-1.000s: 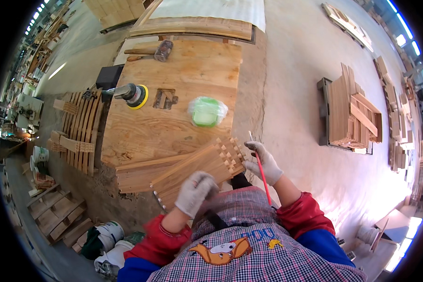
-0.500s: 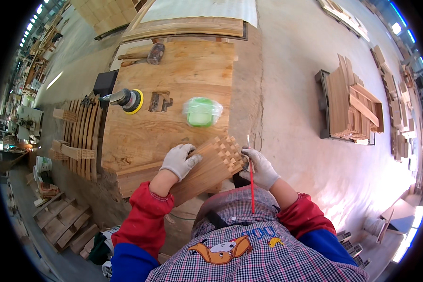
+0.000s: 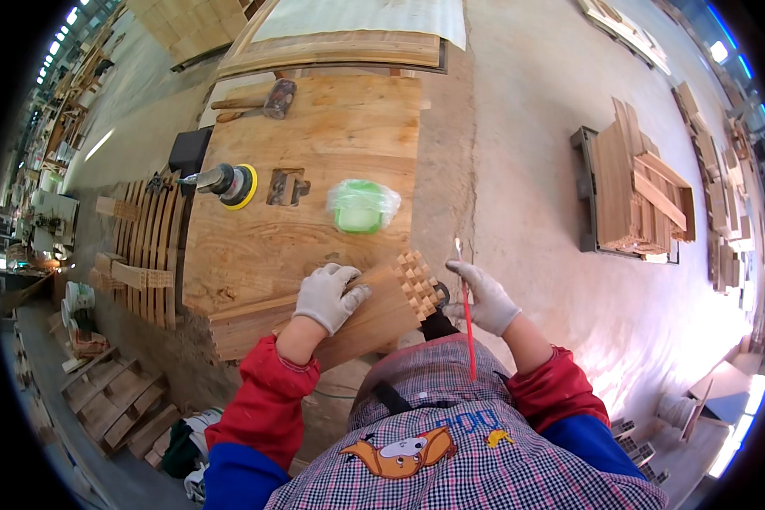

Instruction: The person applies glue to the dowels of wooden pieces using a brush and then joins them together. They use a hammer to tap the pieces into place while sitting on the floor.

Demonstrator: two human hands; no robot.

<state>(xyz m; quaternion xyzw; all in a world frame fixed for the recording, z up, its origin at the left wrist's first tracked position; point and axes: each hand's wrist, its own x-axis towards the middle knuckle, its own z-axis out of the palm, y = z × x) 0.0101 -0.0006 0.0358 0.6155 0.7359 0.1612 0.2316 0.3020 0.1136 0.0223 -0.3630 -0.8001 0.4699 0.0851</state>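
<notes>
Wooden table [image 3: 255, 246] stands ahead; boards [image 3: 372, 313] lie at near edge. Left hand [image 3: 325, 299] lies over boards; whether it grasps, cannot tell. Right hand [image 3: 484, 302], grasping red stick [image 3: 470, 344], has shifted slightly away from toothed ends [image 3: 416, 286], leaving these less crowded.

Near the far end of the tabletop [image 3: 314, 127] I see a dark-headed mallet [image 3: 280, 99]; by the left edge lies a sander [image 3: 221, 180] with a yellow-rimmed pad, a black box [image 3: 189, 150] just beyond; to my right, stacked boards [image 3: 614, 187] on the floor [image 3: 518, 170]; lower left, a wooden pallet [image 3: 115, 395].
</notes>
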